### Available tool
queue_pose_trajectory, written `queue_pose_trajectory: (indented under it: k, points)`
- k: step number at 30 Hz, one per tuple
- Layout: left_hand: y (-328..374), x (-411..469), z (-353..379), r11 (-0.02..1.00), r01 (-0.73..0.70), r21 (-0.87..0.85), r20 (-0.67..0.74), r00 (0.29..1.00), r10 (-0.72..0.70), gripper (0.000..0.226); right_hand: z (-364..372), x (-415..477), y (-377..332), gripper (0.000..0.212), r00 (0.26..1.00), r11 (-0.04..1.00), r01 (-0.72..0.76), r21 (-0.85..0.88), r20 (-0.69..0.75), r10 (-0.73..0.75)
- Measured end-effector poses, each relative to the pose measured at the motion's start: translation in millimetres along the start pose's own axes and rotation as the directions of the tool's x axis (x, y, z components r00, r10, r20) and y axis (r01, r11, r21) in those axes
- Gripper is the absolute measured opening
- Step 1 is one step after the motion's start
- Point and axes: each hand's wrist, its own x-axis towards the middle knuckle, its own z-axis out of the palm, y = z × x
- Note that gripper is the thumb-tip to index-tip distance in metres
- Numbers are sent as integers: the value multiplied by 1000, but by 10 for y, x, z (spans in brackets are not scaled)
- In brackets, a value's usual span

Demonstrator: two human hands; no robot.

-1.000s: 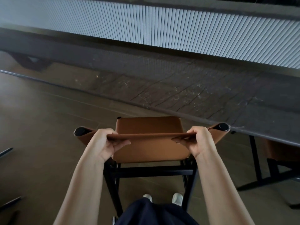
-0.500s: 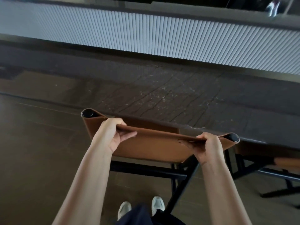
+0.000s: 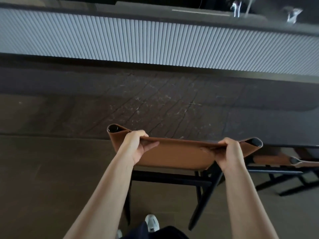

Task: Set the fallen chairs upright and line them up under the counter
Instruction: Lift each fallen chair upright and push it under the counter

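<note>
Two chairs in view. Nearer chair upright, one tan leather back slung between two black post ends, black frame below, back right at the near edge of the bench, seat out of sight. Left hand gripping the top edge of that back near the left post, fingers curled over the far side, thumb along the near face. Right hand gripping the same edge near the right post, fingers wrapped over likewise. Second chair to the right, also tan on a black frame, partly under the bench and just beside the first. Dark, scratched bench top running across the whole view, one pale ribbed panel behind it. Brown floor on the near side. Two white shoes low in the view, by the nearer chair's legs
</note>
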Motion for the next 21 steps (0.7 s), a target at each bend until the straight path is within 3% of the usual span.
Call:
queue_pose_trajectory:
  k: [6,12,17,21]
  points:
    - [150,174,121,999,4,38,37,999,-6,10,155,105,-197,9,997,999,-32,-35,69,34]
    - [134,205,48,999,49,25,82,995,-51,13,110,127,-175,22,995,999,-51,-2,87,51]
    - [86,93,-32,994,96,54,101,990,-101,8,82,9,-84,13,998,999,-41,-5,47,41]
    - [-42,-40,-175,988,135,73,115,983,-143,12,-57,-72,78,37,999,998,-41,-42,-5,41]
